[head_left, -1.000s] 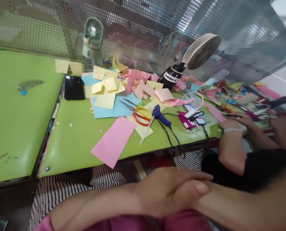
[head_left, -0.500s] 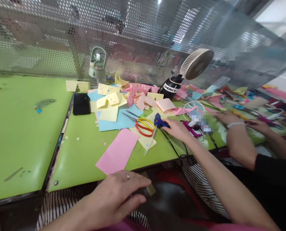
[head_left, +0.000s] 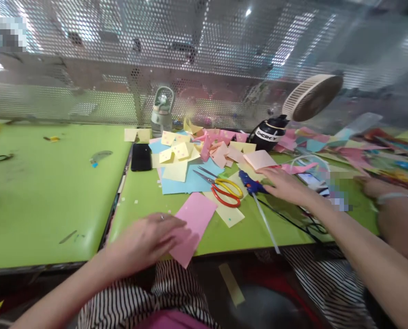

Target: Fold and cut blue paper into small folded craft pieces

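Observation:
My left hand (head_left: 152, 237) is slightly blurred, its loosely stretched fingers over the left side of a pink paper sheet (head_left: 199, 219). That sheet's near corner reaches past the table's front edge. My right hand (head_left: 288, 185) has its fingers apart, beside the handle of a blue glue gun (head_left: 249, 182) and near a pale pink paper piece (head_left: 260, 159). A white glue stick (head_left: 265, 224) extends from the glue gun past the table edge. Scissors with red and yellow handles (head_left: 226, 196) lie left of it, partly over a pale yellow sheet (head_left: 233, 217).
Behind are a blue sheet (head_left: 174, 186), yellow notes (head_left: 176, 171), a black phone (head_left: 141, 157), a bottle (head_left: 162, 116) and a fan (head_left: 312, 98) on a black base. A cable (head_left: 289, 217) crosses the right side. Another person's hand (head_left: 378, 187) is at far right.
My left hand has risen from below the table edge onto the pink sheet. My right hand has come off the glue gun's handle. The camera view has turned left.

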{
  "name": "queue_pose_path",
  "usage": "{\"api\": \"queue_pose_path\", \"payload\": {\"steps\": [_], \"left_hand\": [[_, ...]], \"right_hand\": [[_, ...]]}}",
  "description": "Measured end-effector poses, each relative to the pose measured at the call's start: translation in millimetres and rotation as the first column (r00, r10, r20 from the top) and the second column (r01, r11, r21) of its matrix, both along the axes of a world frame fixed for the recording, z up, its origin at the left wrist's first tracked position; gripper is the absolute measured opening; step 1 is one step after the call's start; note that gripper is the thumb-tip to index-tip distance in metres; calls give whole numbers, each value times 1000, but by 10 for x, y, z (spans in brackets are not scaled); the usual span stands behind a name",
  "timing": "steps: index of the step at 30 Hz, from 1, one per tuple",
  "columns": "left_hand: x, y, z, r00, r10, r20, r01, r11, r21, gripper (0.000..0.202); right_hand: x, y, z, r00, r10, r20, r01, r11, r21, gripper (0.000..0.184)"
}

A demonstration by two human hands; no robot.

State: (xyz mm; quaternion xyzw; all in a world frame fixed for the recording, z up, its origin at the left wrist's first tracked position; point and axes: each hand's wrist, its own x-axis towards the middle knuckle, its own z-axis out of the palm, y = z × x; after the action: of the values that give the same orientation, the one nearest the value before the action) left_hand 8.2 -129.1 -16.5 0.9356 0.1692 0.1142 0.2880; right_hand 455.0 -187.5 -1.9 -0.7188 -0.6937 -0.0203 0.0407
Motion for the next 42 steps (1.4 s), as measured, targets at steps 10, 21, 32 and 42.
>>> {"api": "queue_pose_path", "payload": {"steps": [10,21,32,42], "left_hand": [[363,1101,-20,819,447,-359,-406,895,186,25],[148,573,70,880,384,-279,-352,923,158,30],[192,-216,-337,970,30,-242,12,985,172,80],[268,-257,-433,972,91,-217,-26,958,285,54]], "right_hand": [[-1653,790,-203,943,330,-50,-329,944,23,31],[-1936,1043,-366,927,376,-9,-375,926,51,25],[-1626,1237,-22,976,79,-203,-14,953,303,26],[-1762,1265,-72,953,69,-295,29,949,315,26]]}}
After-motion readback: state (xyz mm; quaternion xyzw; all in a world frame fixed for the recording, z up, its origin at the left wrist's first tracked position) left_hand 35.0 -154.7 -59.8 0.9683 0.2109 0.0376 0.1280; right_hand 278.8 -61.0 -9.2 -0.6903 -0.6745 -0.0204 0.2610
